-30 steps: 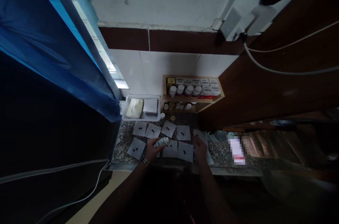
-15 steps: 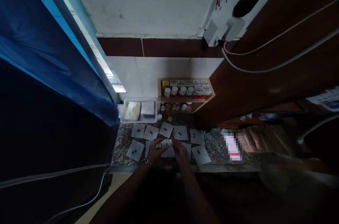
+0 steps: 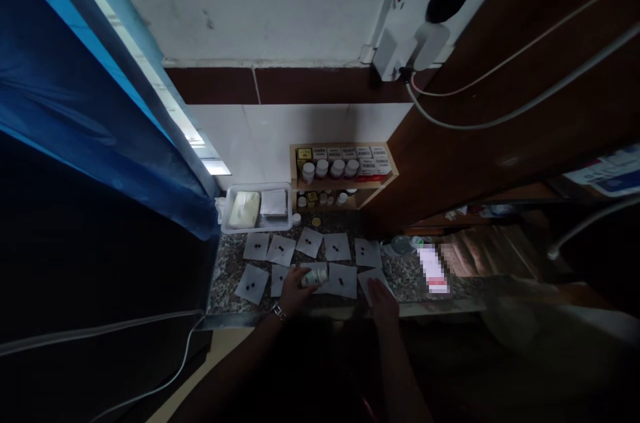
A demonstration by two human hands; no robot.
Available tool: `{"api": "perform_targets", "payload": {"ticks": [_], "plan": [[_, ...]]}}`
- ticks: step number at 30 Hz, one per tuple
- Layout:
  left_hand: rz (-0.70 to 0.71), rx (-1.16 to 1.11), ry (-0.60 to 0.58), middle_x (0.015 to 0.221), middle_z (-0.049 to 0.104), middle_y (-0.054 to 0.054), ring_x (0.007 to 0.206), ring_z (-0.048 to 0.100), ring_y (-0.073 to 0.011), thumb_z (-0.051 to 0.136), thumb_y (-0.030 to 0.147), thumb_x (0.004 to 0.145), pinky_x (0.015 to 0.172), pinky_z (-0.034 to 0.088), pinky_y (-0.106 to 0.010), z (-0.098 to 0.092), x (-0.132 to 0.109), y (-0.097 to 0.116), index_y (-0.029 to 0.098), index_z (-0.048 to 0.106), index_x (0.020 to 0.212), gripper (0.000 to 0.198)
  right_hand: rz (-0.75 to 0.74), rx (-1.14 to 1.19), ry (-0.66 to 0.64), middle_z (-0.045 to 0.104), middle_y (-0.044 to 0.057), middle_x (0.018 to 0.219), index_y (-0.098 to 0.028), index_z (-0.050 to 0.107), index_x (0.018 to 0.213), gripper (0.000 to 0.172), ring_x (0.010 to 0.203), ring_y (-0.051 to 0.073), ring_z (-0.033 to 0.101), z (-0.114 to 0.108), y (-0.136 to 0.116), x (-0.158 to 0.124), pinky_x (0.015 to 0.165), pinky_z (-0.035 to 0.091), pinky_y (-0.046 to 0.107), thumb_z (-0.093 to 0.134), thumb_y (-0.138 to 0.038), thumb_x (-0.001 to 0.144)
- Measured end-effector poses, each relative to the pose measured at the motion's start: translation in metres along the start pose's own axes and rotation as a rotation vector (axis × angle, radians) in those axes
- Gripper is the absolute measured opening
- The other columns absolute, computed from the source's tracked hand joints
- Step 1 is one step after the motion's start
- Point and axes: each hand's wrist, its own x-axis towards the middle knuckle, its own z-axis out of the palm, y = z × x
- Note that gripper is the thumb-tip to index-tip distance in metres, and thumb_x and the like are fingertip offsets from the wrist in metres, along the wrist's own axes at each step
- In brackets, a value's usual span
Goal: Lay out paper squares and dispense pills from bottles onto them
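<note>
My left hand [image 3: 293,286] is wrapped round a small white bottle [image 3: 315,276] lying on its side over the front row of paper squares. My right hand [image 3: 383,293] rests on the front right paper square [image 3: 373,274]; its fingers look pressed together, and I cannot make out whether anything is in them. Several white paper squares [image 3: 335,247] lie in two rows on the speckled stone counter [image 3: 227,263], most with small dark pills on them.
A white tray [image 3: 256,208] with folded papers stands at the back left. A small wooden shelf [image 3: 343,173] holds white bottles and boxes. A blue curtain [image 3: 100,130] hangs on the left, a dark wooden panel [image 3: 500,143] on the right. A round lid [image 3: 401,244] lies right of the papers.
My right hand left the bottle and moved right onto the front right paper. My left hand kept the bottle, lowering it slightly. The camera shifted a little.
</note>
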Motion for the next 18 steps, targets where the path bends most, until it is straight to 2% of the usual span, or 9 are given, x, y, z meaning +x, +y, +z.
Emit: {"api": "perform_targets", "payload": {"ticks": [4, 11, 14, 18], "plan": [[-0.005, -0.005, -0.113, 0.097, 0.058, -0.005, 0.091, 0.056, -0.0186, 0.076, 0.022, 0.059, 0.072, 0.052, -0.030, 0.022, -0.001, 0.010, 0.020, 0.065, 0.096, 0.039, 0.049, 0.093, 0.062, 0.070, 0.011, 0.093, -0.019, 0.066, 0.087, 0.042, 0.095, 0.026, 0.064, -0.008, -0.003, 0.005, 0.094, 0.043, 0.048, 0.060, -0.051, 0.060], [0.013, 0.019, -0.175, 0.101, 0.055, -0.005, 0.091, 0.055, -0.0187, 0.074, 0.017, 0.059, 0.067, 0.052, -0.027, 0.067, 0.006, 0.015, 0.020, 0.064, 0.100, 0.042, 0.125, -0.012, 0.138, 0.070, 0.011, 0.086, -0.017, 0.066, 0.086, 0.047, 0.090, 0.025, 0.064, -0.004, 0.002, 0.024, 0.086, 0.047, 0.042, 0.068, -0.051, 0.054], [0.038, 0.068, -0.178, 0.098, 0.057, -0.004, 0.090, 0.055, -0.0183, 0.075, 0.014, 0.057, 0.074, 0.051, -0.031, 0.081, 0.009, 0.015, 0.020, 0.065, 0.098, 0.043, 0.120, -0.037, 0.140, 0.070, 0.009, 0.086, -0.014, 0.065, 0.089, 0.051, 0.088, 0.026, 0.064, -0.002, 0.005, 0.028, 0.085, 0.048, 0.044, 0.071, -0.048, 0.051], [0.064, 0.128, -0.170, 0.096, 0.057, -0.003, 0.089, 0.055, -0.0184, 0.076, 0.012, 0.055, 0.082, 0.048, -0.036, 0.090, 0.011, 0.018, 0.020, 0.066, 0.098, 0.045, 0.082, -0.063, 0.123, 0.069, 0.009, 0.093, -0.015, 0.066, 0.087, 0.047, 0.093, 0.025, 0.062, -0.003, 0.006, 0.032, 0.083, 0.049, 0.040, 0.073, -0.045, 0.051]]}}
